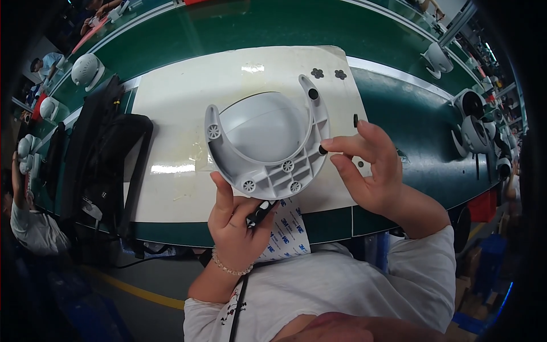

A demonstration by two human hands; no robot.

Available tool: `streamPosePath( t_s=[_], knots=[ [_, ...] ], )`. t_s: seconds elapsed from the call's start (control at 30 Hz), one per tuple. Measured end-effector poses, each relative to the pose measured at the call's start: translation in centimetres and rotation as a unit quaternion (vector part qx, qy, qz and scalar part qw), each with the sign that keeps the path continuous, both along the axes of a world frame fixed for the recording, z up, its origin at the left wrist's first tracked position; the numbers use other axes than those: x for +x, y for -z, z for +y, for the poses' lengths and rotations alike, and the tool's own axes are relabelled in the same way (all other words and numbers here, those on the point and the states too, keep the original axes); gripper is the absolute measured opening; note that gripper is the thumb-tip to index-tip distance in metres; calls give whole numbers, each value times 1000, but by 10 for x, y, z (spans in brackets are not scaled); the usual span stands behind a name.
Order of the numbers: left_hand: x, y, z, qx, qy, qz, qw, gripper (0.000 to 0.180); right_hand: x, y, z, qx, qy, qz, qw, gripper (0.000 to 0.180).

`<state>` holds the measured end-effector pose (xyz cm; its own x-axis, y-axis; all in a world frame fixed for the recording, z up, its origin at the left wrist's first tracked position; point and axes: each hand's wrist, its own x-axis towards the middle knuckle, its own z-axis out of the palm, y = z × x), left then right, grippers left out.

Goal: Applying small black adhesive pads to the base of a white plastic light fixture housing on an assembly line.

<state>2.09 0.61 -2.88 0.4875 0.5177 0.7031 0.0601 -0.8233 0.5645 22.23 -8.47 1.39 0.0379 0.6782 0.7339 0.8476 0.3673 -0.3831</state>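
1. The work surface is a dark green table (188,31), mostly covered ahead of the person by an off-white sheet (171,108) with glossy patches reflecting light.
2. Above the sheet's middle is a white dome (259,128) with a curved stand (268,172), its ribbed underside facing up and several round recesses showing.
3. The left hand (236,225) grasps the stand at its near left edge; a black-and-white piece (261,214) sits between its fingers.
4. The right hand (370,165) has index finger and thumb at a small black pad (323,149) on the stand's right edge; whether they pinch or press it, I cannot tell.
5. Another black pad (313,94) fills the recess at the stand's far right tip.
6. Two dark flower-shaped pieces (329,74) lie at the sheet's far right corner.
7. On the left lies a heap of black bags (97,162); a white sheet with blue print (292,228) hangs by the near edge.
8. White devices stand far left (87,70), far right (437,60) and to the right (473,135).
9. A co-worker in white (37,228) is at the left; a yellow line (142,293) crosses the grey floor (162,276), and a red bin (483,206) is at the right.
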Motion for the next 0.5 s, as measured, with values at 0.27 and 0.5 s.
streamPosePath(
  t_s=[0.27, 0.5],
  knots=[
    [0, -1, -1, -12, 7, 1, 1000, 25, -5, -22, -12, -85, 31, -87, 992, 44],
    [-2, -3, 0, -17, 14, 9, 1000, 27, -13, -41, 13, -132, -27, -10, 991, 11]
  ],
)
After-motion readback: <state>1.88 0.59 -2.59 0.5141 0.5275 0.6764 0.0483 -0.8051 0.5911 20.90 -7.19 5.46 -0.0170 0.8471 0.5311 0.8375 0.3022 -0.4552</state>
